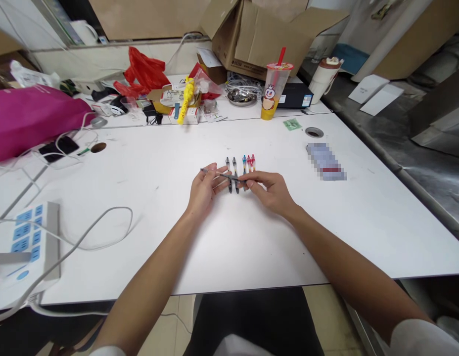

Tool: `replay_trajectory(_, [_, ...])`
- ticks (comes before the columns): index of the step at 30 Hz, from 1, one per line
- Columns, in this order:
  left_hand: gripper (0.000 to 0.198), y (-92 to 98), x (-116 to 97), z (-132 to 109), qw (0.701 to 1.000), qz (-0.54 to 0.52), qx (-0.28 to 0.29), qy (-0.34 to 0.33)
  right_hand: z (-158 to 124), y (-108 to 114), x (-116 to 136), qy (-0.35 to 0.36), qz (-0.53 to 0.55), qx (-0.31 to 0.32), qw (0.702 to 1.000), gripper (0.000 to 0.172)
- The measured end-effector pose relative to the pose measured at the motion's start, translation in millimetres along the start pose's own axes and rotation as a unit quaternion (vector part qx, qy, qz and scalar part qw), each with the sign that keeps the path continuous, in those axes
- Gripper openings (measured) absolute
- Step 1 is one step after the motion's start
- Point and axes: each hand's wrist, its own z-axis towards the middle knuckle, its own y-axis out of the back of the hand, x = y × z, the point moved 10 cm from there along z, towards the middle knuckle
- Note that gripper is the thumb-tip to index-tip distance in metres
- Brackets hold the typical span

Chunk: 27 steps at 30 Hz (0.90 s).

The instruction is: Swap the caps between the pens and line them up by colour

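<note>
A slim dark pen (225, 175) is held nearly level between my two hands, above the white table. My left hand (203, 192) has its thumb closed on the left part of this pen, with the other fingers partly spread behind it. At the other end, my right hand (272, 192) pinches the pen between thumb and fingers. Beneath them lie two black pens (234, 165), side by side and pointing away from me. Just to their right are a blue pen (244, 160) and two red pens (253, 159), their lower parts partly hidden by my right hand.
A blurred phone-like object (326, 162) lies at right. Along the back stand a drink cup (273, 94) with a red straw, a metal bowl (241, 101) and a cardboard box (252, 42). A power strip (47, 242) with loose cable is at left, near a pink bag (36, 118).
</note>
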Motion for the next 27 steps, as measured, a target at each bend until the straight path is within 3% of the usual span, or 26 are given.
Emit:
replay_trajectory(3, [0.019,-5.3,-3,0,0.999,-0.023,0.033,-0.009,1,-13,-12,-0.076,0.090,0.047,0.992,0.026])
replay_trajectory(6, [0.020,-9.4,-6,-1,0.998,-0.020,0.063,-0.017,-5,-33,-37,-0.223,0.152,0.116,0.956,0.043])
replay_trajectory(8, [0.025,-11.3,-8,-2,0.997,-0.011,0.075,-0.026,-10,-44,-44,-0.278,0.137,0.170,0.935,0.053])
replay_trajectory(10, [0.029,-11.7,-9,-3,0.996,-0.005,0.075,-0.042,-7,-43,-42,-0.259,0.082,0.188,0.944,0.051])
replay_trajectory(13, [0.033,-10.8,-10,-4,0.996,-0.002,0.061,-0.063,5,-29,-29,-0.166,-0.042,0.158,0.973,0.044])
replay_trajectory(16, [0.036,-9.6,-11,-4,0.996,0.003,0.056,-0.075,7,-21,-21,-0.113,-0.106,0.126,0.980,0.045])
replay_trajectory(19, [0.040,-15.0,-15,-5,0.992,0.022,0.100,-0.076,-2,-29,-29,-0.165,0.009,0.156,0.974,0.044])
replay_trajectory(21, [0.042,-22.1,-14,-6,0.986,0.042,0.150,-0.054,-15,-46,-35,-0.230,0.126,0.230,0.937,0.047])
replay_trajectory(23, [0.042,-25.7,-12,-9,0.982,0.058,0.177,-0.033,-28,-58,-33,-0.256,0.176,0.300,0.902,0.051])
replay_trajectory(25, [0.041,-25.4,-11,-10,0.982,0.069,0.171,-0.036,-27,-53,-30,-0.222,0.119,0.304,0.919,0.051])
replay_trajectory(27, [0.039,-23.1,-10,-10,0.985,0.074,0.144,-0.051,-16,-35,-28,-0.165,-0.022,0.232,0.958,0.047])
